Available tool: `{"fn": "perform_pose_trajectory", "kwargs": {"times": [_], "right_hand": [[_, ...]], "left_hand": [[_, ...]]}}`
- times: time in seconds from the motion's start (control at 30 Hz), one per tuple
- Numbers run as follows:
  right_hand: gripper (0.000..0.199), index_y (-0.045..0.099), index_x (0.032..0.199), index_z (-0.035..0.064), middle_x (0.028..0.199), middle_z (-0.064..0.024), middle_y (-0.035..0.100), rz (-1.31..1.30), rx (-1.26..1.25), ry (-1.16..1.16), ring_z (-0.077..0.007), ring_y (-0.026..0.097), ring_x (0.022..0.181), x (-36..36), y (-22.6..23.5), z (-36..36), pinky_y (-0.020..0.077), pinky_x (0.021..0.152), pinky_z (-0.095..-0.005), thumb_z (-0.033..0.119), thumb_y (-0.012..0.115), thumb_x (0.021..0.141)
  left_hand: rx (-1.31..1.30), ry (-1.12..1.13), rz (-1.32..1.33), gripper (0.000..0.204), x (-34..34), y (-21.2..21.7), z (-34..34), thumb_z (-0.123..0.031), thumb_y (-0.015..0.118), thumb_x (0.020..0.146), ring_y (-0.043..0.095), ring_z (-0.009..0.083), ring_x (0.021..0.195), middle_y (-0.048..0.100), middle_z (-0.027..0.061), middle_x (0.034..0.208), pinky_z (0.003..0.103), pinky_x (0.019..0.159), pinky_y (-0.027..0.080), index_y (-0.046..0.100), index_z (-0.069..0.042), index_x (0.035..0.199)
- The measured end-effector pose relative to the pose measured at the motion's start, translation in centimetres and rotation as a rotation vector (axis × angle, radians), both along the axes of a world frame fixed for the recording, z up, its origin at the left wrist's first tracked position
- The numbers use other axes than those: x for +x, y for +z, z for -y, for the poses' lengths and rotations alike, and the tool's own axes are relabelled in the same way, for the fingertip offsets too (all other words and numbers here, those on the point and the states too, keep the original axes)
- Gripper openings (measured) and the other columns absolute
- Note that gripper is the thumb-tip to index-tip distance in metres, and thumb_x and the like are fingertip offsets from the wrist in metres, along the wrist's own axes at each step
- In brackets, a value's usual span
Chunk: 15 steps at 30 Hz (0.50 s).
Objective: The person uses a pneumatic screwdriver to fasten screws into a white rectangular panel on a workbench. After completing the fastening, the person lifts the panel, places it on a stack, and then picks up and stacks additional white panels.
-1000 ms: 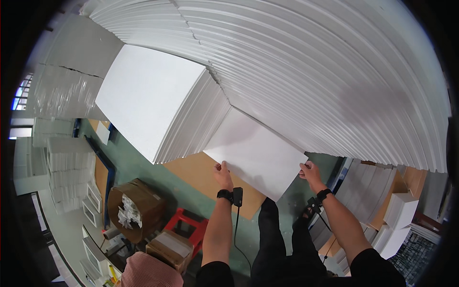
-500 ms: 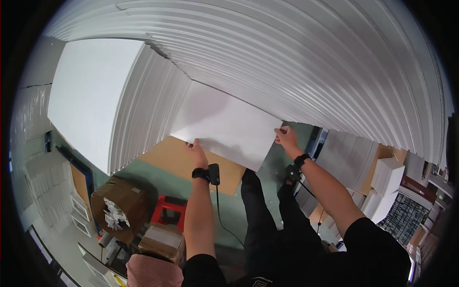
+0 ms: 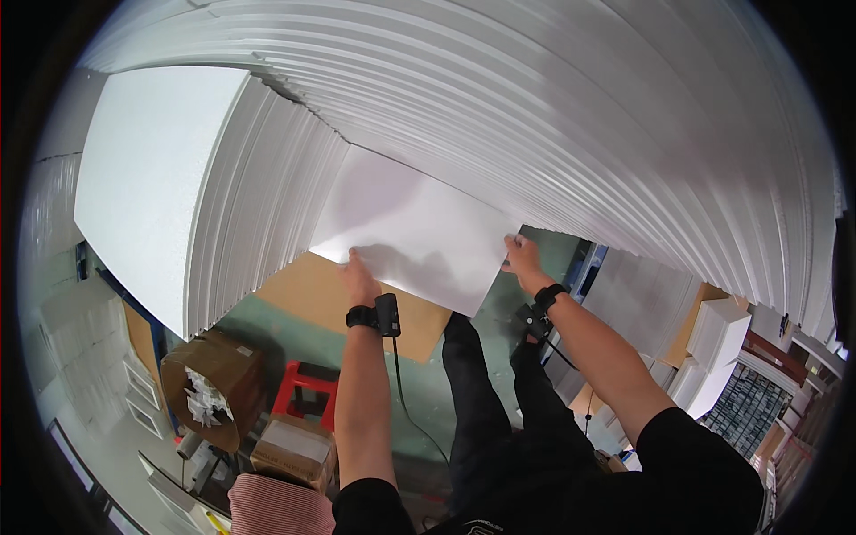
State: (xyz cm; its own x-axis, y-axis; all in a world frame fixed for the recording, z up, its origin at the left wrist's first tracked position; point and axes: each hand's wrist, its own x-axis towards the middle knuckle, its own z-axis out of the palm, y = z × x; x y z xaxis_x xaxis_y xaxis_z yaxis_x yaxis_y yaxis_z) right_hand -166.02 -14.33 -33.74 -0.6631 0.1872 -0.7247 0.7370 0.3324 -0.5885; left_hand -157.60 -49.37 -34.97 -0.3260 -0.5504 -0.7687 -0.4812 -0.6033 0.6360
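So the left hand (image 3: 358,275) is pinching the lower-left edge of a thin white foam sheet (image 3: 406,227), and the right hand (image 3: 520,256) is closed on its lower-right corner. The sheet leans flat against a huge stack of white foam boards (image 3: 580,116), above a brown cardboard panel (image 3: 312,294) on the green floor (image 3: 267,334).

White foam sheet (image 3: 415,234), white ribbed stacks (image 3: 571,116). Tan cardboard (image 3: 330,299) on green floor (image 3: 267,325). Red stool (image 3: 308,397). Brown boxes (image 3: 214,379). Black wristbands (image 3: 362,316), black clothes. Red-white striped cloth (image 3: 281,513), lower edge.
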Motion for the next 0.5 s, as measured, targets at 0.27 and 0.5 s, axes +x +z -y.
{"fn": "perform_pose_trajectory", "kwargs": {"times": [0.27, 0.5], "right_hand": [[0.035, 0.066, 0.108, -0.0015, 0.084, -0.0032, 0.054, 0.083, -0.008, 0.028, -0.0168, 0.059, 0.077, -0.8, 0.2, -0.4, 0.0643, 0.073, -0.0429, 0.031, 0.068, 0.097], [0.033, 0.066, 0.103, -0.0028, 0.077, -0.001, 0.05, 0.048, 0.033, 0.064, -0.0136, 0.057, 0.074, -0.9, 0.7, 0.4, 0.0657, 0.071, -0.0407, 0.03, 0.068, 0.097]], "left_hand": [[-0.211, 0.099, -0.013, 0.054, -0.7, -2.2, -1.6, -0.018, 0.064, 0.1, 0.061, 0.0334, 0.116, 0.056, 0.0264, 0.133, 0.043, 0.097, 0.052, 0.041, 0.012, 0.139], [-0.19, 0.1, 0.14, 0.069, -1.3, -1.3, -1.8, -0.025, 0.064, 0.1, 0.049, 0.0398, 0.134, 0.043, 0.0309, 0.148, 0.045, 0.113, 0.04, 0.031, 0.013, 0.147]]}}
